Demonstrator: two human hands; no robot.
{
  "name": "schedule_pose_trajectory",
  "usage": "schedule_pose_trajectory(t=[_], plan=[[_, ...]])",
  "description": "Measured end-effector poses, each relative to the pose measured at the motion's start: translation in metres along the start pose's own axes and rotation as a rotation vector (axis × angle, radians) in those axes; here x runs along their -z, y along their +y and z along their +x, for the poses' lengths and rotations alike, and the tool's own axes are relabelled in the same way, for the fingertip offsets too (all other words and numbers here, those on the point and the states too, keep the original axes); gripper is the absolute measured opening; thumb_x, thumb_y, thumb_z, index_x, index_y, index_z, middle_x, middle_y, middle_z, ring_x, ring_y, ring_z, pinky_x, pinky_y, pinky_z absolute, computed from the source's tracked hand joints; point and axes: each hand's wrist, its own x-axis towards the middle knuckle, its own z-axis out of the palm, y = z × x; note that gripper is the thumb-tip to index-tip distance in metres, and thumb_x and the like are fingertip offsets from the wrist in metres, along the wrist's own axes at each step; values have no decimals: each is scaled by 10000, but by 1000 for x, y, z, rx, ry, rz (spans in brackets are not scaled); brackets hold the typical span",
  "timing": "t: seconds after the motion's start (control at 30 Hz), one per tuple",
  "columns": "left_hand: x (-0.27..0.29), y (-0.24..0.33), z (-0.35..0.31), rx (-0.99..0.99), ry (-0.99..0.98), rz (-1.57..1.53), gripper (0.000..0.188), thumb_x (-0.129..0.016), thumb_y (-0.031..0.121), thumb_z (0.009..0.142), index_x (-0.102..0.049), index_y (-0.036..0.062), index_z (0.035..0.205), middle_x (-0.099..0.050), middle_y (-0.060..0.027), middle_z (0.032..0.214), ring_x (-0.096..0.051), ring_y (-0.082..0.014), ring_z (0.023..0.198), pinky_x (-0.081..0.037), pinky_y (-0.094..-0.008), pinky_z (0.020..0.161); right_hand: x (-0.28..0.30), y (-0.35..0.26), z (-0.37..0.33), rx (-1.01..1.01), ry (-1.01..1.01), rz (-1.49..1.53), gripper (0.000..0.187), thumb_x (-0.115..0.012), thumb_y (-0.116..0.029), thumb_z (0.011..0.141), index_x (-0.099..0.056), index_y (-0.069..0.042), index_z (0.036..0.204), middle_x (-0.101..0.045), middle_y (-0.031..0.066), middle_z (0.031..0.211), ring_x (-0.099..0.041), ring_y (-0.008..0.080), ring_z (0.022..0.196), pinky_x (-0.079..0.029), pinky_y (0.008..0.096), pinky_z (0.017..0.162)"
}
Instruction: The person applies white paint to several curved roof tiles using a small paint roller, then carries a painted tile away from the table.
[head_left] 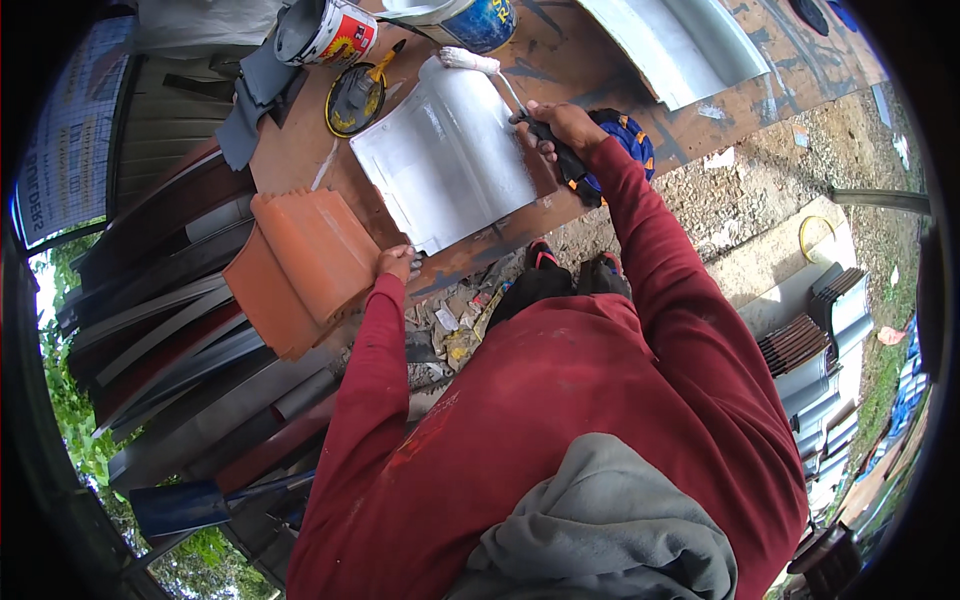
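Nearest, curls the left grip at the near left corner of a white-coated roof tile, probably to steady it against sliding; cannot tell whether pinching the edge or only pressing on it. Just left of that, a bare orange tile, jutting past the near edge of the worktop, perhaps for ready reach. Has the coated tile lying face up on the worktop, close to the near edge, presumably to bring the whole face within easy reach. Wraps the right grip closed around the black handle of a paint roller, just off the tile's right side, apparently to leave the coating untouched. Holds the white roller head at the tile's far edge. Farther on, a yellow-handled brush across a paint-smeared lid, likely to keep drips off the worktop. Beyond, a red-and-white can and a blue bucket, seemingly kept close for dipping. To the far right, another white-coated piece, well apart, perhaps to spare its coat.
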Motion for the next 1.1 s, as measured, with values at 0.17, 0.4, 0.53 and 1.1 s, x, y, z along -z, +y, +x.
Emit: schedule_pose_trajectory(t=[0.17, 0.4, 0.53, 1.1], plan=[[1, -9, 5, 61, -48, -12, 252, -613, 159, 998, -640, 37, 1217, -691, -60, 1031, -677, -201, 869, -614, -395, 748, 33, 45, -38, -13, -112, -23, 336, -440, -332, 1070, -584, -31, 1032, -583, 54, 652, -436, 89, 403, -405, 268, 366], [0, 0, -2, 14, 1, 18, 280, -641, 165, 984, -654, 32, 1230, -694, -54, 1024, -681, -179, 845, -614, -363, 717, 52, 101, -156, -93, -102, -24, 393, -392, -334, 1086, -622, -27, 1169, -592, 42, 599, -454, 78, 363, -386, 224, 352], [4, 2, -2, 9, -38, 52, 302, -626, 180, 996, -630, 36, 1262, -686, -58, 1053, -679, -198, 888, -620, -387, 775, 58, 103, -153, -103, -151, -40, 406, -387, -340, 1088, -588, -12, 1219, -556, 31, 601, -440, 80, 384, -388, 237, 368], [3, 3, -1, -10, -22, 77, 266, -615, 189, 1005, -666, 31, 1213, -714, -36, 975, -684, -150, 819, -583, -317, 689, 73, 136, -209, -143, -118, -72, 409, -424, -340, 1079, -628, -2, 1186, -549, 23, 592, -450, 74, 399, -379, 217, 393]])
